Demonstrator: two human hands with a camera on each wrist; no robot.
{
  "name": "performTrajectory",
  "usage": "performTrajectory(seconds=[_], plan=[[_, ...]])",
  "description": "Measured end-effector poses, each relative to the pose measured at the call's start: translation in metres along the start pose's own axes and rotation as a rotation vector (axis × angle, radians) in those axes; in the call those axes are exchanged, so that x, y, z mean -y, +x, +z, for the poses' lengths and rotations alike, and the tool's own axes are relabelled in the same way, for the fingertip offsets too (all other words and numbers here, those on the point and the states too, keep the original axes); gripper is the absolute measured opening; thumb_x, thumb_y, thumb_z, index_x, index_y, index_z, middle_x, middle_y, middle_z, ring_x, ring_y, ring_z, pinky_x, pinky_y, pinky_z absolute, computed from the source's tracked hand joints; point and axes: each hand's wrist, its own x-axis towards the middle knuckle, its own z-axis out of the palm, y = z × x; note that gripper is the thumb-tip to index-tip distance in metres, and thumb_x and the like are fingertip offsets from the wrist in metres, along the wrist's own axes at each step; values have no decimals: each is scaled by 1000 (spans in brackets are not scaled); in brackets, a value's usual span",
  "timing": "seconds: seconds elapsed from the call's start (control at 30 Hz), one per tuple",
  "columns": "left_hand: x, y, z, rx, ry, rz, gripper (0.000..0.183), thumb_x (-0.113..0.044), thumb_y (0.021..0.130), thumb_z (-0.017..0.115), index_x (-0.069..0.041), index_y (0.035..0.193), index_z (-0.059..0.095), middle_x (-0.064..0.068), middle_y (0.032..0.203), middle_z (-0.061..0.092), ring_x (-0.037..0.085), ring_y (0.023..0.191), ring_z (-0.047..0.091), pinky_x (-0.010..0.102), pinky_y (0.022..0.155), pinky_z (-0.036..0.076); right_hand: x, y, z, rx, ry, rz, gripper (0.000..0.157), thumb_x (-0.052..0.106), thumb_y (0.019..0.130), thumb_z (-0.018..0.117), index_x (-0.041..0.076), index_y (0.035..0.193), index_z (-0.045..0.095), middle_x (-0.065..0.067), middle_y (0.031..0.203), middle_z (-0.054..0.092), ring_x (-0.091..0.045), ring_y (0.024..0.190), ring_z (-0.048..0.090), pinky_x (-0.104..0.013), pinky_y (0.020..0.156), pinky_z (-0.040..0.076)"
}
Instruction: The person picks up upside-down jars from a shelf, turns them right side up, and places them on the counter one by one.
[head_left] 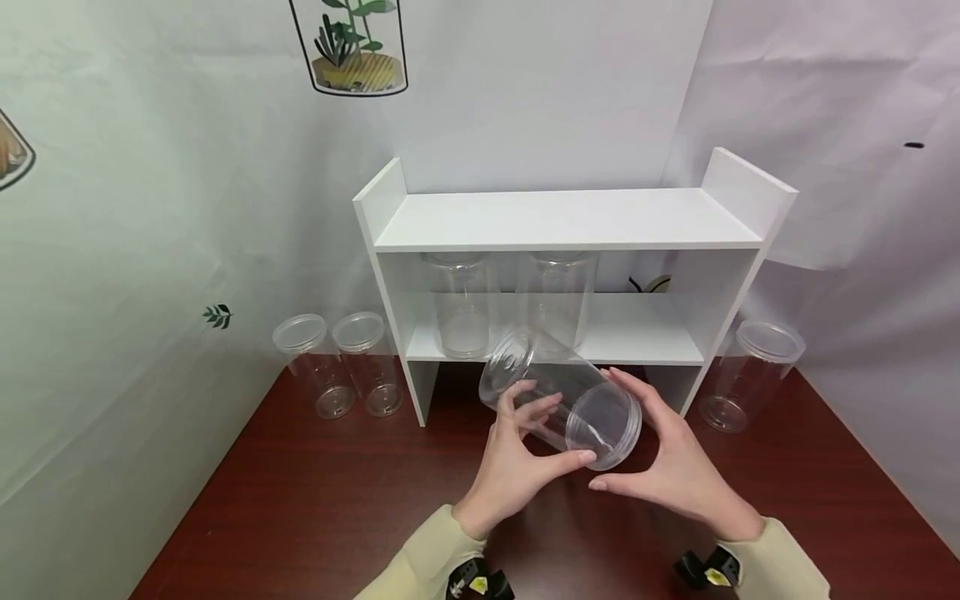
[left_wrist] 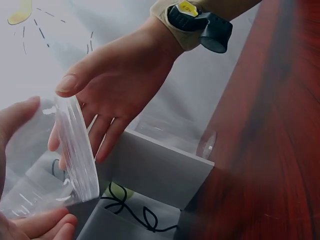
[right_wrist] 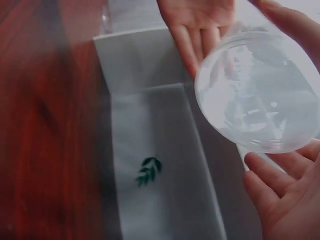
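A clear plastic jar with a round lid is held tilted in front of the shelf, its lid end toward the lower right. My left hand grips the jar from the left and below, thumb near the lid's rim, fingers spread along the side. My right hand is curved loosely about the lid end, thumb and fingers wide apart. In the left wrist view the right thumb sits at the lid's edge and the other fingers extend behind it. The right wrist view shows the lid face-on.
A white shelf unit stands on the dark red wooden table. Two clear jars are on its middle board. Two more lidded jars stand left of it, one jar right. Pale patterned cloth hangs behind.
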Motion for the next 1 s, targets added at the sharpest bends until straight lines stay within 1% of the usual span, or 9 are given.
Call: performTrajectory(seconds=[0.1,0.23,0.4,0.53,0.67,0.73,0.83,0.93,1.0], plan=[[3,-2,-1,31,-36,-2,87,-24,79,90,-15,142,31,1,135,65,28,117,62,39,102,46,-2,0,5,-22,14,-15,114,-1,54,100,-2,150,40,-14,147,52,-18,126,56,-18,102,41],[6,-4,-5,51,-46,17,83,-21,81,89,-18,142,33,-3,136,64,25,118,62,39,104,44,-4,-1,9,-54,14,-77,109,-3,52,98,-4,146,43,-17,139,57,-17,120,57,-18,99,42],[12,-4,-15,16,-34,139,90,-17,78,90,-20,149,35,-3,140,59,21,127,55,39,109,43,-6,-1,7,-83,21,-159,109,-6,49,97,-6,145,44,-19,134,59,-16,120,58,-18,99,43],[21,-3,-31,-39,-35,242,94,-34,82,88,-13,153,32,3,147,52,25,135,49,39,112,40,-7,-2,3,-94,46,-174,111,-8,47,95,-7,146,43,-18,134,60,-15,120,58,-18,97,46],[26,1,-52,-117,-10,345,95,-58,88,75,-3,153,33,13,149,49,31,137,45,38,114,37,-7,-3,-2,-103,52,-176,111,-11,46,94,-8,145,43,-18,133,59,-14,119,58,-18,96,46],[26,3,-63,-172,6,402,92,-59,91,70,1,151,35,19,146,50,34,136,46,38,114,37,-5,-4,-4,-106,45,-178,111,-11,46,93,-8,145,43,-18,133,59,-14,119,58,-18,95,47],[24,7,-78,-267,16,468,79,-47,95,71,3,148,40,23,144,51,37,134,47,40,113,37,-2,-4,-6,-109,36,-181,110,-12,46,92,-9,144,43,-19,132,59,-14,119,58,-18,96,47],[16,11,-94,-376,26,488,64,-20,94,75,4,145,45,22,143,52,36,134,48,41,114,36,1,-4,-8,-110,31,-183,110,-12,46,91,-10,144,43,-19,132,59,-14,119,58,-18,96,46],[11,13,-104,-450,43,488,61,-5,90,75,3,144,47,20,142,53,35,133,48,42,114,36,2,-4,-9,-109,27,-188,109,-11,45,91,-10,144,43,-20,132,59,-14,119,58,-18,97,46]])
